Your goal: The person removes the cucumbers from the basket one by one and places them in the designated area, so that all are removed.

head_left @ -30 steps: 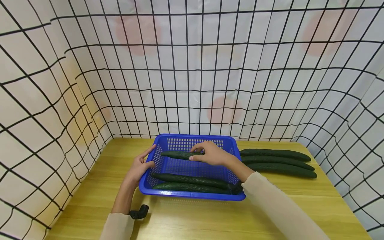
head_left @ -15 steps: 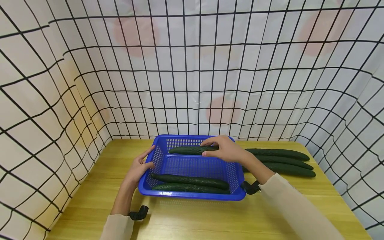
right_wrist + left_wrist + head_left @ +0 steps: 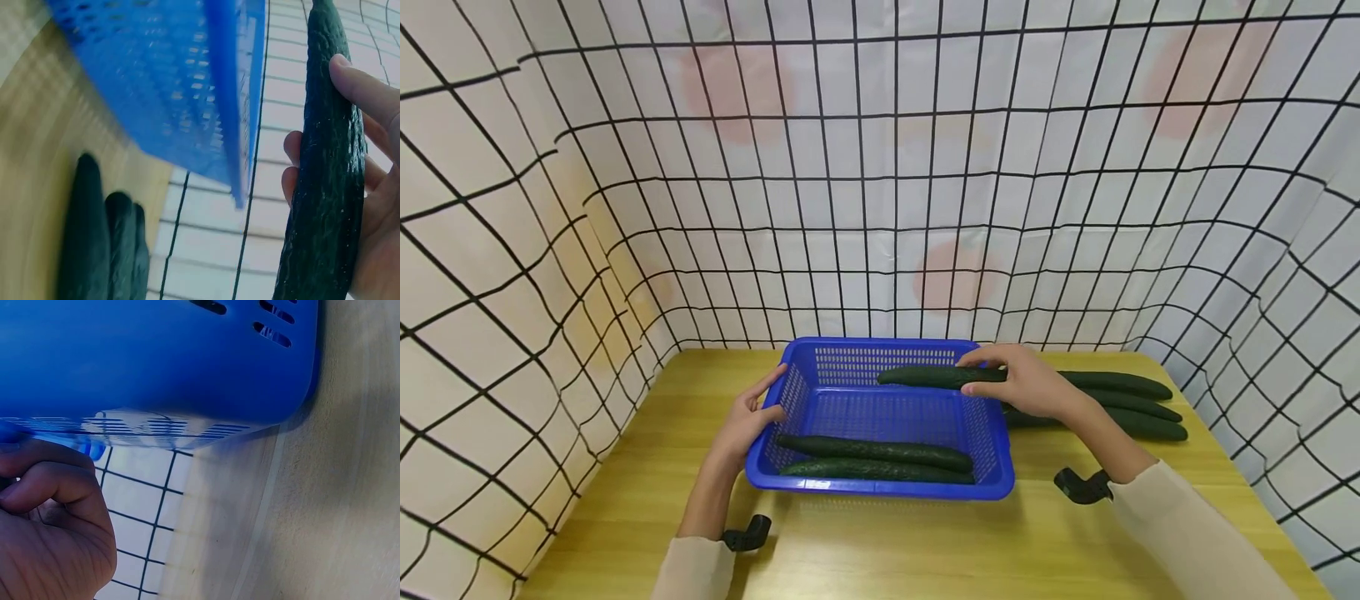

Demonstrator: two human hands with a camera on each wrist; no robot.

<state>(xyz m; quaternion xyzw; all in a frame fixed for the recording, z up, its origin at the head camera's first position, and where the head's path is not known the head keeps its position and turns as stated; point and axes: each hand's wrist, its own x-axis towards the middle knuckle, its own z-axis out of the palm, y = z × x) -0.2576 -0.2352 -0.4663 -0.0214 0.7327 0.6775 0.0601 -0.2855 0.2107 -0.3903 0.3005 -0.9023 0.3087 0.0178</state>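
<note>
A dark green cucumber (image 3: 925, 377) is gripped by my right hand (image 3: 1030, 383), thumb on the near side and fingers on the far side. Its left end overlaps the back right of the blue plastic basket (image 3: 880, 490); the right wrist view shows the raised cucumber (image 3: 328, 156) beside the basket wall (image 3: 181, 81). My left hand (image 3: 747, 425) holds the basket's left rim, its thumb over the edge, and the left wrist view shows curled fingers (image 3: 59, 481). Inside, along the front wall, lie two cucumbers, a rear cucumber (image 3: 880, 450) and a front cucumber (image 3: 876, 470).
Right of the basket, three cucumbers lie side by side on the wooden table (image 3: 880, 550), among them the nearest cucumber (image 3: 1142, 423); my right hand partly hides them. A black wire grid (image 3: 895, 225) before a white sheet encloses the back and sides.
My right hand has lifted the cucumber from the back of the basket and carried it rightward, partly past the right rim. My left hand has stayed on the left rim.
</note>
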